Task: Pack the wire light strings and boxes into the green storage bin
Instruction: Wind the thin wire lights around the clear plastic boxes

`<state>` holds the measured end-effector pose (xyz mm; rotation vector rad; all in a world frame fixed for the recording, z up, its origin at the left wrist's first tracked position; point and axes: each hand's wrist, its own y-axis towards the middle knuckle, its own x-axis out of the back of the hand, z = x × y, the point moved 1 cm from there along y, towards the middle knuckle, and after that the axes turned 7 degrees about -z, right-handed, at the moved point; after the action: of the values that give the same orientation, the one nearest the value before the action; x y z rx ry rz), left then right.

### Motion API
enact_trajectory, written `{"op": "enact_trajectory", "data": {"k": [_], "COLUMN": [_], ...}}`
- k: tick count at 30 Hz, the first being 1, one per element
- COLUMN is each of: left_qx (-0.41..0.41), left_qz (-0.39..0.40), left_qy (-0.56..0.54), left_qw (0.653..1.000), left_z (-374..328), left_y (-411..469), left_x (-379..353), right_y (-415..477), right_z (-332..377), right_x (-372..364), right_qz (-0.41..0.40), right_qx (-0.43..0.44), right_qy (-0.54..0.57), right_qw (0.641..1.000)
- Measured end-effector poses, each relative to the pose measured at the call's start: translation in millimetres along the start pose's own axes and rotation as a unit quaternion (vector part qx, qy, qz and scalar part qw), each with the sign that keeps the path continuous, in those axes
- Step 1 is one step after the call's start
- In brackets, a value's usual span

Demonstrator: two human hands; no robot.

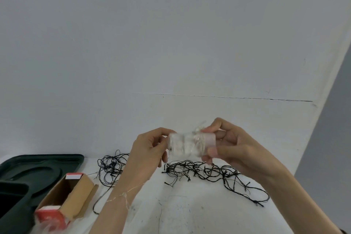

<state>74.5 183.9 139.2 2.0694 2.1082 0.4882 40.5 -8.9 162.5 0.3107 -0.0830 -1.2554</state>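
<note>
Two hands: both raised over the white table (pixel 190 213), one bundle held between them.
Left hand (pixel 150 150): fingers curled, pinching the left end of a small clear plastic holder wound with pale wire lights (pixel 190 144); detail is blurred.
Right hand (pixel 233 148): thumb on top and fingers under, clamped on the holder's right end.
Loose tail: a thin pale wire (pixel 121 195) drapes across my left forearm.
On table: a tangled black wire light string (pixel 209 172) sprawls under the hands, reaching far left. An open brown cardboard box with red ends (pixel 74 194) lies near left.
Bin: the dark green plastic storage bin (pixel 11 207) sits at the near left edge, with its dark green lid (pixel 43 163) just beyond.
Step, my read: winding the pale string tidy; nothing looks packed yet.
Doing it well: lift the tail off the forearm first. Wind with light tension so the fine wire doesn't kink, then tuck the end in.
</note>
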Motion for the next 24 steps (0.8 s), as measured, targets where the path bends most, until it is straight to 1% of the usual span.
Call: {"op": "enact_trajectory", "data": {"k": [3, 5, 7, 9, 12, 14, 16, 18, 20, 22, 23, 24], "left_qx": [0.013, 0.016, 0.022, 0.035, 0.038, 0.035, 0.039, 0.033, 0.011, -0.027, -0.055, -0.094], "left_qz": [0.032, 0.049, 0.061, 0.075, 0.101, 0.117, 0.123, 0.125, 0.122, 0.103, 0.089, 0.072], "left_qy": [-0.032, -0.054, -0.066, -0.069, -0.038, -0.019, -0.014, 0.01, 0.05, 0.104, 0.144, 0.191], "left_qw": [0.999, 0.997, 0.996, 0.994, 0.993, 0.992, 0.992, 0.992, 0.991, 0.989, 0.984, 0.974], "left_z": [-2, -4, -4, -4, -5, -7, -9, -12, -17, -23, -26, -29], "left_y": [-6, -8, -9, -10, -12, -13, -14, -15, -16, -17, -17, -18], "left_x": [-6, -8, -8, -8, -4, -2, 1, 4, 7, 10, 12, 14], "right_y": [7, 10, 13, 16, 19, 19, 19, 19, 19, 20, 21, 21], "right_z": [0, 1, 0, 0, 1, 3, 2, -1, -5, -11, -13, -15], "right_x": [-9, -12, -13, -11, -9, -7, -7, -7, -7, -5, -3, -2], "right_qz": [-0.059, -0.119, -0.169, -0.207, -0.277, -0.322, -0.349, -0.362, -0.351, -0.322, -0.302, -0.279], "right_qx": [0.025, 0.037, 0.052, 0.077, 0.122, 0.156, 0.191, 0.233, 0.284, 0.328, 0.338, 0.335], "right_qy": [0.091, 0.128, 0.13, 0.105, 0.013, -0.08, -0.17, -0.275, -0.39, -0.485, -0.522, -0.547], "right_qw": [0.994, 0.984, 0.976, 0.97, 0.953, 0.93, 0.901, 0.86, 0.803, 0.744, 0.723, 0.715]}}
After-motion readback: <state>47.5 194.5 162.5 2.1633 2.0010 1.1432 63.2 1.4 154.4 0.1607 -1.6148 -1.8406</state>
